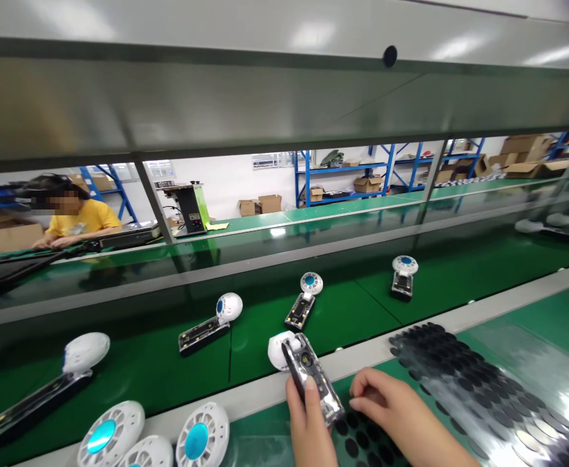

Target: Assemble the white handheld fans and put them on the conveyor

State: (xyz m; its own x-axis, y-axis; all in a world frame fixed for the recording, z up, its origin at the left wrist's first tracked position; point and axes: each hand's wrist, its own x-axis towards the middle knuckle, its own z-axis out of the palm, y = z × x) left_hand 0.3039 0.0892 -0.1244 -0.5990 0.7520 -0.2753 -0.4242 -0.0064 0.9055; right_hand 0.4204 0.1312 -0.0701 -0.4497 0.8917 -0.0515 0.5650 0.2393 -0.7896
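My left hand (pixel 307 418) grips a handheld fan (pixel 311 370), its thumb lying on the clear and black body. A circuit board shows through the casing, and the white round head points away from me, over the edge of the conveyor. Just right of the fan's lower end, my right hand (pixel 384 399) is closed, thumb and fingertips together; whatever is between them is hidden. Below the hands lies a sheet of round black stickers (pixel 359 441). More sheets of black discs (pixel 469 370) are spread to the right.
On the green conveyor (pixel 265 383) lie several similar fans (pixel 204 334). White round fan heads with blue centres (pixel 196 441) sit at the near left edge. A metal hood (pixel 265 97) spans overhead. Across the line, a person in a yellow shirt (pixel 89 217) sits working near a black machine (pixel 191 207).
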